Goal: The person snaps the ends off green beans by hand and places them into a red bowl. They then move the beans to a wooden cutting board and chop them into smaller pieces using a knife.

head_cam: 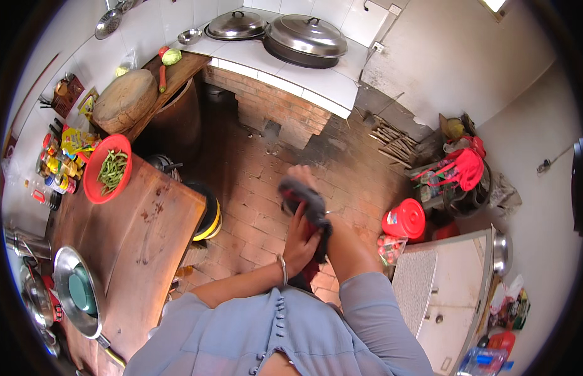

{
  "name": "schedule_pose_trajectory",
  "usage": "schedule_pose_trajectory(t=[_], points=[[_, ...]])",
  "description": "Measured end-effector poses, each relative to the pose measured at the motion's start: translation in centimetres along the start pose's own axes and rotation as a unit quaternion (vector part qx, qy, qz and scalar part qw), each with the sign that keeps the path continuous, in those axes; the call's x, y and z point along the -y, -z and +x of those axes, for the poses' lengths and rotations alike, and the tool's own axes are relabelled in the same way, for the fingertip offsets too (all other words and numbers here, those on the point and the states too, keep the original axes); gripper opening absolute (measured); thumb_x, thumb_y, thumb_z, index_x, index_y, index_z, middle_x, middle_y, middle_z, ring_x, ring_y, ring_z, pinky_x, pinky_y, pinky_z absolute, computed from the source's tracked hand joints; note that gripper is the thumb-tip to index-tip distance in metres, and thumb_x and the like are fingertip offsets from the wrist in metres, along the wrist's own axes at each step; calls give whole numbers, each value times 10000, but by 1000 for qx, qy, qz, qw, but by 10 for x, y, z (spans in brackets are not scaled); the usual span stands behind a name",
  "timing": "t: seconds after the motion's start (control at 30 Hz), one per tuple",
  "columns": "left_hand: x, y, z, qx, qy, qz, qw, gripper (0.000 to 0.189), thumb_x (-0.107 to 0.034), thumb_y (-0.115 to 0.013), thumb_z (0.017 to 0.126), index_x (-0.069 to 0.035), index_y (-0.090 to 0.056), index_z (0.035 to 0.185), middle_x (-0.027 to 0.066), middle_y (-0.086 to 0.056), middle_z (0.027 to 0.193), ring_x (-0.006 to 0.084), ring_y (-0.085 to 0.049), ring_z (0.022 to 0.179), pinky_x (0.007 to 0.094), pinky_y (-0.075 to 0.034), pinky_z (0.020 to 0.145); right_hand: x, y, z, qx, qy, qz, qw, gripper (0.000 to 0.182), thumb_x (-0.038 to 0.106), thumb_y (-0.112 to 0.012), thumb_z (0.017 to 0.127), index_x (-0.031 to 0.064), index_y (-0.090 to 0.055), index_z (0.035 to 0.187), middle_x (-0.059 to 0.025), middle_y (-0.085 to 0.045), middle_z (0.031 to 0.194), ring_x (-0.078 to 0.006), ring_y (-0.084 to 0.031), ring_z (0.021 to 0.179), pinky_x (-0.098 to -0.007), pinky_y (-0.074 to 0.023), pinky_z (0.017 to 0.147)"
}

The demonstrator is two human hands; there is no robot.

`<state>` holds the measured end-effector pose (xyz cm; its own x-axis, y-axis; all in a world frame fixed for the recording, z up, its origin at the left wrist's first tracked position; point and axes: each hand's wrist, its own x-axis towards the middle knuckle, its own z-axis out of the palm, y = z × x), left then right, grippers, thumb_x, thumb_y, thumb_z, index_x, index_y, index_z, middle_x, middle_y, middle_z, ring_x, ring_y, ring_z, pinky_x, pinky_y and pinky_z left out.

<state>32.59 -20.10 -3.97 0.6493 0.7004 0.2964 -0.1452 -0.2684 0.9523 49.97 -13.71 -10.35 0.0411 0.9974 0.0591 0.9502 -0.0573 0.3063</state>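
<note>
A dark grey cloth with some dark red on it lies against my right wrist and lower forearm. It may be a sleeve cover, but the blur leaves this unsettled. My left hand grips the cloth's near part, fingers spread along it. Beyond the far end of the cloth shows my right hand, blurred, so its finger pose is unclear. Both hands are held in front of my body above the brick floor. Each wrist has a bracelet. More dark and red fabric hangs below my left hand.
Left stands a wooden table with a red basket of green beans and a metal basin. Ahead is a tiled brick stove with two lidded woks. A lidded red bucket and a white cabinet stand right.
</note>
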Motion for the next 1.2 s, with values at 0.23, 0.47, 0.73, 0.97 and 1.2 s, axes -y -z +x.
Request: schedule_pose_trajectory(t=[0.23,0.47,0.73,0.97,1.2], points=[[131,33,209,25,97,366,925,336,-208,-598,773,-48,-614,1068,177,-600,1115,353,-513,1108,419,-389,966,-55,-96,86,134,174,148,964,298,254,-597,830,60,-576,1056,-96,-562,1093,-271,-476,1117,-386,-389,922],[251,109,219,-322,362,40,874,500,-457,-551,839,3,-625,1021,215,-665,865,319,-654,851,401,-495,756,-123,-70,182,256,95,584,765,467,277,-634,828,38,-555,1220,-119,-544,1256,-282,-407,1268,-371,-357,1028],[200,128,318,-227,371,-430,791,629,-497,-607,848,-99,-438,1305,74,-443,1345,177,-356,1269,376,-240,1070,-80,-67,307,289,-76,838,457,605,75,-724,748,32,-443,1282,-105,-562,1172,-208,-560,1075,-329,-465,913],[226,226,365,-195,337,-379,839,400,-351,-568,920,-122,-539,1247,29,-577,1168,161,-557,1027,341,-463,884,-90,-59,426,269,-35,787,554,477,-8,-671,712,8,-542,1172,-100,-613,1084,-187,-605,944,-310,-495,839],[236,323,340,-385,289,-347,805,324,-265,-526,943,-91,-576,1212,43,-624,1115,165,-593,966,317,-479,853,-54,1,582,274,-2,776,569,457,-34,-615,713,-10,-535,1162,-107,-631,1003,-213,-614,897,-336,-509,820]])
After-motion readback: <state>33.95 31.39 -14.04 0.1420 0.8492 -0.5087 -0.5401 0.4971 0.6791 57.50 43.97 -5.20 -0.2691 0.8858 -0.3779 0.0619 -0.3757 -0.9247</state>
